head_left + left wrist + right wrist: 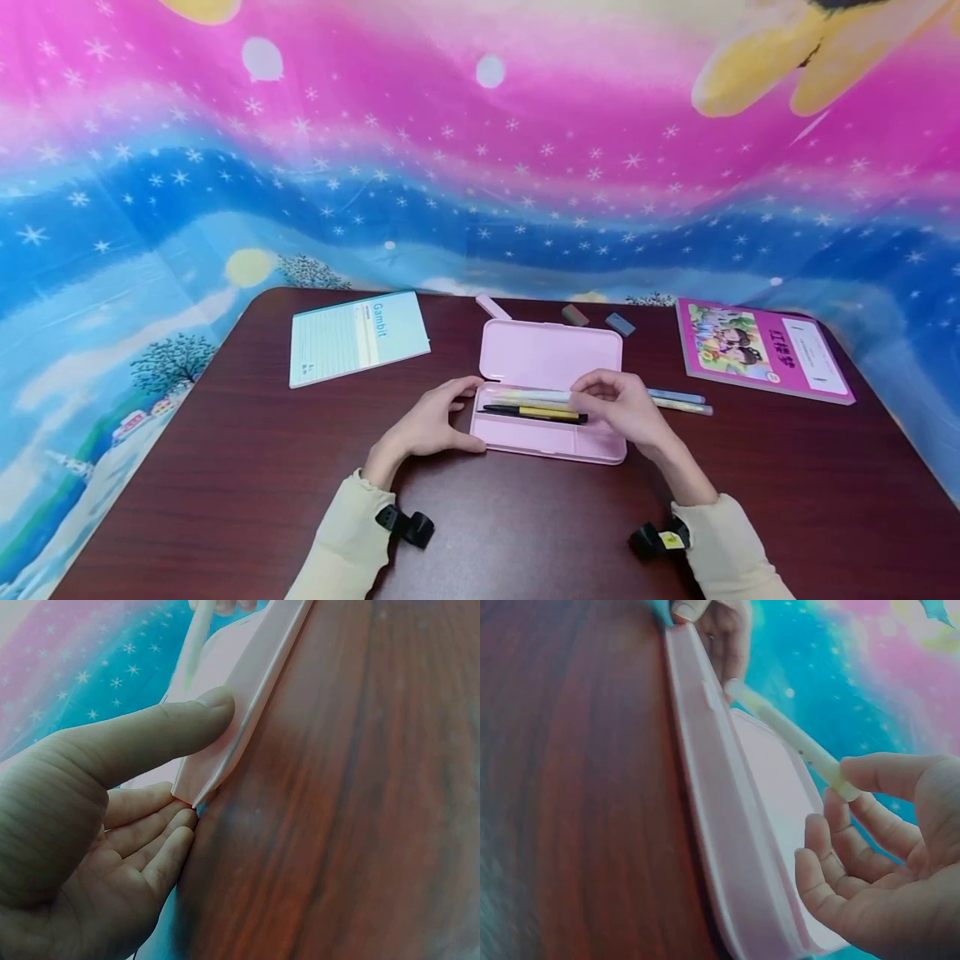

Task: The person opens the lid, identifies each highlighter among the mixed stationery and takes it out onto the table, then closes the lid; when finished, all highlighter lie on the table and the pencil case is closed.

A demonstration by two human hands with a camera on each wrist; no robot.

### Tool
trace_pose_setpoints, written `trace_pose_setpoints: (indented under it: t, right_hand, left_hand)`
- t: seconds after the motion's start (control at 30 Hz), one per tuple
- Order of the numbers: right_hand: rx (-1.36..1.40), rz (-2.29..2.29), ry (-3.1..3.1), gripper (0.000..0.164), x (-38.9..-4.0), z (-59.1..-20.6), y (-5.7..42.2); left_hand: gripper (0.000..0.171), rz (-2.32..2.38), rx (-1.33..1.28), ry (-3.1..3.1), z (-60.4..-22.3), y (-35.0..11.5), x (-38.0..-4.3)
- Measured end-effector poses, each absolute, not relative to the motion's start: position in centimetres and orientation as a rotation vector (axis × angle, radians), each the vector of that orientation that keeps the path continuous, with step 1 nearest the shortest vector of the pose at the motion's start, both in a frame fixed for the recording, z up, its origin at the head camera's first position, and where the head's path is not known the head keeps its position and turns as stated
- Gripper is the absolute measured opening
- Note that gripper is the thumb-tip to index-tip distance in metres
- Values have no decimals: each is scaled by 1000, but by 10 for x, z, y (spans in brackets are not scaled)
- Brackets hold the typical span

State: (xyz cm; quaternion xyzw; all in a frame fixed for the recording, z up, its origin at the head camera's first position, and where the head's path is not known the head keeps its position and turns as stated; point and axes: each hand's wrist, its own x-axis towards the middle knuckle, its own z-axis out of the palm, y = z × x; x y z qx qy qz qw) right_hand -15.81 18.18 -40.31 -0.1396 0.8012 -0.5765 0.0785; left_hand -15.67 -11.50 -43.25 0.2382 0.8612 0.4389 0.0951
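Note:
A pink pencil case (523, 433) lies with its lid folded back. My left hand (430, 421) holds its left end, thumb at the front corner and fingers toward the back; the left wrist view shows the thumb (165, 731) against the case wall. Over the case, my right hand (618, 408) pinches a pale yellow-and-white pen (799, 742) between thumb and index finger, the other fingers loosely bent. Inside the back compartment lies a yellow-and-black pen (547, 412), partly covered by the right hand.
Blue (678, 396) and pale yellow (686, 407) pens lie right of the case. Behind its lid are a pink stick-like piece (493, 307) and two small erasers (575, 315). A notebook (360, 337) lies left, a pink book (765, 350) right. A patterned cloth borders the table.

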Motion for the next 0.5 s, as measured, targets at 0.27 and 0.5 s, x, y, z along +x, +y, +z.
trace_pose_setpoints:
  t: [0.27,0.5]
  right_hand:
    - [-509,-1768,2507,18,-159,-397,198]
    - [-438,-1725,2590,16,-156,-400,215]
  left_hand:
    - [82,1309,707,2551,-433,-115,-156]
    - [82,1301,712,2555,-433,-115,-157]
